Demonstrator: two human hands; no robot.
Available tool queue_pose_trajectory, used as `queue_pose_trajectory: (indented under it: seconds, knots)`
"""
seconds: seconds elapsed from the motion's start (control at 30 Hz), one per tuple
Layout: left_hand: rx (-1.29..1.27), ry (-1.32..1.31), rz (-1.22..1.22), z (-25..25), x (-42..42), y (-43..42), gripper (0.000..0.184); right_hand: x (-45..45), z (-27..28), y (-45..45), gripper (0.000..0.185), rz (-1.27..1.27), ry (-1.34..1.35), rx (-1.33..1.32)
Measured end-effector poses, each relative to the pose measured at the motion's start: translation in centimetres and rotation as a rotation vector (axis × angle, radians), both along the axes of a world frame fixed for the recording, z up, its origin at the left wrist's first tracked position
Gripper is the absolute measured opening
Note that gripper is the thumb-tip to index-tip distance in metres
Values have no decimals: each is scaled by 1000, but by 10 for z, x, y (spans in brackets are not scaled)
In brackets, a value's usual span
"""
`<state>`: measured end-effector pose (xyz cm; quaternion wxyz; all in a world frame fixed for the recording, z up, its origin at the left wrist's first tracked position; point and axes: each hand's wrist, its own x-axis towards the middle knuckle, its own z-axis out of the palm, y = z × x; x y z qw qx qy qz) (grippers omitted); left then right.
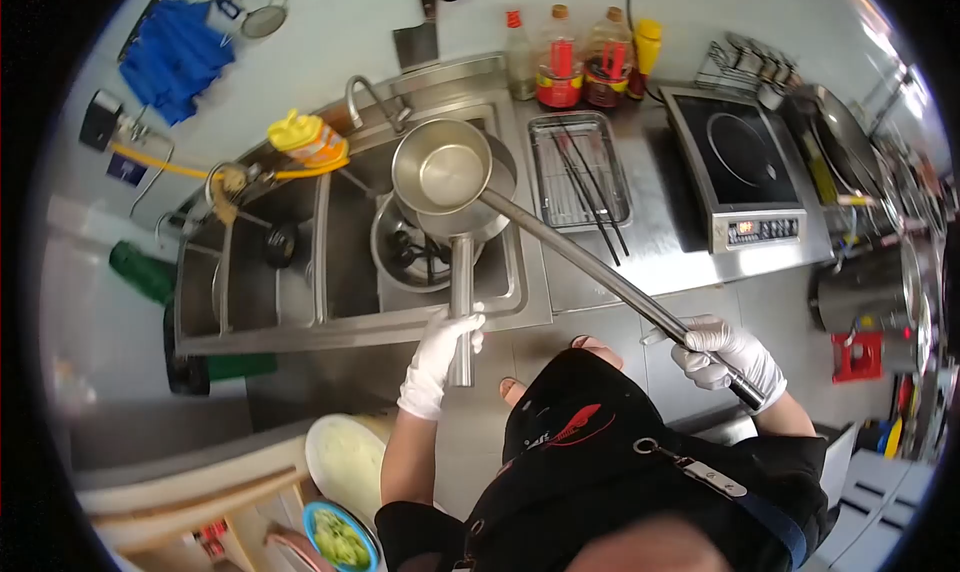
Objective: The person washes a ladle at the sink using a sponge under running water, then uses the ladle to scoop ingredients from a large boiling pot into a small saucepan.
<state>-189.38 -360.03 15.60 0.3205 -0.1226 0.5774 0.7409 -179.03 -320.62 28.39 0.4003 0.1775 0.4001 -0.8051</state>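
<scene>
White-gloved, my right hand [725, 357] wraps round the far end of the long metal handle of a deep ladle [440, 167]. The ladle's round bowl is above the sink, with its inside facing up and no food visible in it. My left hand [440, 357], gloved too, grips the thick, tube-like handle of a metal pan [460, 307]. Most of that pan's body is hidden under the ladle. Below both, a round metal bowl [385, 247] with dark items inside sits in the right basin of the steel sink [345, 282].
Right of the sink are a wire-rack tray [578, 172] with black chopsticks, an induction cooker [740, 157] and several bottles [560, 62]. A faucet [365, 92] rises behind the basin. A blue bowl of cut greens [340, 537] stands lower left.
</scene>
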Motion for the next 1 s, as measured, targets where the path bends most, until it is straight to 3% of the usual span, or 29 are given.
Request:
queue_pose_trajectory:
  seconds: [0.37, 0.77, 1.0]
  knots:
    - [81, 4, -306, -32, -63, 33, 25, 63, -3, -52, 50, -422, 53, -3]
    - [31, -54, -351, -55, -75, 59, 17, 29, -6, -59, 52, -438, 67, -14]
    - [32, -26, -376, -63, -71, 66, 35, -14, -3, -92, 54, -248, 57, -36]
